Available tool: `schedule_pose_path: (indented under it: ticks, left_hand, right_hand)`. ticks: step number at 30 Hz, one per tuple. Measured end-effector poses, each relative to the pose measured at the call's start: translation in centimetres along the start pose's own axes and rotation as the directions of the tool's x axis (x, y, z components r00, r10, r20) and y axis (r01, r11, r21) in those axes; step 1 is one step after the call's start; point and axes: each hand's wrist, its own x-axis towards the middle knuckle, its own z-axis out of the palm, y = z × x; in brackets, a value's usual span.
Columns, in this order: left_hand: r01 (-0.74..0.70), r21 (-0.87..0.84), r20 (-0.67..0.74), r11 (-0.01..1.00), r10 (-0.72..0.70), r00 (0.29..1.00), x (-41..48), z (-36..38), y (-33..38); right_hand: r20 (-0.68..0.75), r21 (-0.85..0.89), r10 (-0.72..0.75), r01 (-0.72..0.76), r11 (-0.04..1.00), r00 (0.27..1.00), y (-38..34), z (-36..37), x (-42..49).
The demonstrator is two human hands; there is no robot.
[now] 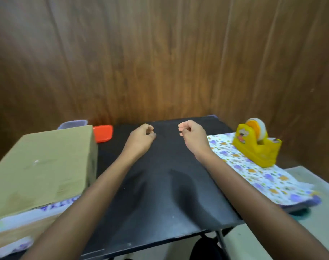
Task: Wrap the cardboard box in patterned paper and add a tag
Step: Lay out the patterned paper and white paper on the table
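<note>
A plain cardboard box (41, 166) stands on the left of the black table (160, 194), with patterned paper (13, 224) showing under its near edge. More patterned paper (257, 177), white with purple and orange prints, lies on the table's right side. A yellow tape dispenser (256, 145) sits on that paper. My left hand (141, 136) and my right hand (191, 133) hover over the far middle of the table. Both have their fingers curled and hold nothing. No tag is visible.
A red lid (103, 133) and a clear plastic container (72, 124) sit at the far left behind the box. A wooden wall stands right behind the table. The table's near edge and a metal leg (222, 243) show at the bottom.
</note>
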Motion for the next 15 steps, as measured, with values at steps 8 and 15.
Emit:
schedule_pose_path:
  ticks: [8, 15]
  left_hand:
    - [0.394, -0.16, 0.428, 0.905, -0.297, 0.854, -0.4, 15.9, 4.0]
    - [0.561, -0.574, 0.289, 0.596, -0.494, 0.82, 0.6, 22.3, 3.8]
  right_hand:
    - [-0.356, -0.794, -0.095, -0.247, 0.555, 0.93, 8.4, -14.3, 3.1]
    - [-0.458, -0.373, 0.258, -0.447, 0.813, 0.851, 14.4, -18.5, 3.5]
